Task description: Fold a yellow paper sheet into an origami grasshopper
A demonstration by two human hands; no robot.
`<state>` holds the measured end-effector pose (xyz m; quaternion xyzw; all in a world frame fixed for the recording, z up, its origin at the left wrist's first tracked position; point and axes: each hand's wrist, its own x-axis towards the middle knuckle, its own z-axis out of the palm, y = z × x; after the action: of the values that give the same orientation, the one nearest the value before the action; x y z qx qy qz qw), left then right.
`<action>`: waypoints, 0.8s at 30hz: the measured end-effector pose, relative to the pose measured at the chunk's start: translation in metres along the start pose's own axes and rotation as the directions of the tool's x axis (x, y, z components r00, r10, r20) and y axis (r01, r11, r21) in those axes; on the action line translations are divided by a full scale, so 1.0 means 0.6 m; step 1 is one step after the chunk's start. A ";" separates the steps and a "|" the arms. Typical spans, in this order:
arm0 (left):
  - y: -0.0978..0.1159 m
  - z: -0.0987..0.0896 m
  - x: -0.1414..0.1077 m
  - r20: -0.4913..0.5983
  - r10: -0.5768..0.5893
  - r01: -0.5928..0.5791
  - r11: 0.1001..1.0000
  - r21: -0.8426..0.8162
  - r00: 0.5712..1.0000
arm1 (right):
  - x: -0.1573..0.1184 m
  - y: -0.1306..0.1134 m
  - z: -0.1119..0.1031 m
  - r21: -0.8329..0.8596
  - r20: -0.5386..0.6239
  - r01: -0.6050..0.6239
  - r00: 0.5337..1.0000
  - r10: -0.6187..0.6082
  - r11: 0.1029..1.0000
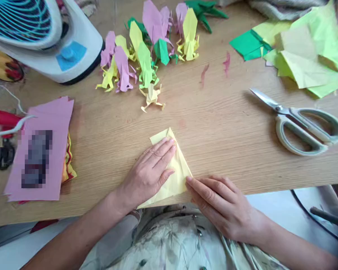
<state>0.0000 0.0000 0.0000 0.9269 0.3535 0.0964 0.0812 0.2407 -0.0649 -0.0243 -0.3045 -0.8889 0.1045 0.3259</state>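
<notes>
Head view has the yellow paper (178,183) by the table's (107,150) near edge, long axis running near-left to far-right, the left hand (149,170) flat on top, the right (222,204), apart from it, touching the right corner, pinching or not I can't tell.

Fingers (200,189) and forearms (92,225) bare; pale garment (171,242), grey-green leafy print, small shiny button (199,233).

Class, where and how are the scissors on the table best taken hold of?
Probably by the handles, from the near right side: the scissors lie flat, handles at lower right, blades pointing away to the upper left.
</notes>
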 end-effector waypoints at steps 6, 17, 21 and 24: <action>0.003 -0.009 0.006 0.033 -0.011 0.012 0.999 -0.047 0.999 | -0.014 0.002 -0.006 0.037 0.013 0.028 1.000 -0.029 0.999; 0.009 -0.006 0.000 0.114 -0.024 0.023 1.000 0.012 0.993 | -0.010 -0.002 -0.005 0.010 0.013 -0.003 1.000 0.003 1.000; 0.010 -0.005 -0.002 0.124 -0.019 0.014 0.999 0.037 0.992 | -0.013 -0.004 -0.005 0.002 0.034 0.003 0.999 -0.003 1.000; 0.009 -0.006 -0.001 0.131 -0.027 0.020 0.998 0.058 0.991 | -0.016 -0.003 -0.004 -0.017 0.051 0.016 0.999 -0.015 1.000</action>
<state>0.0024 -0.0041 0.0047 0.9289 0.3609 0.0240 0.0795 0.2471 -0.0723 -0.0267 -0.2979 -0.9000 0.1019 0.3014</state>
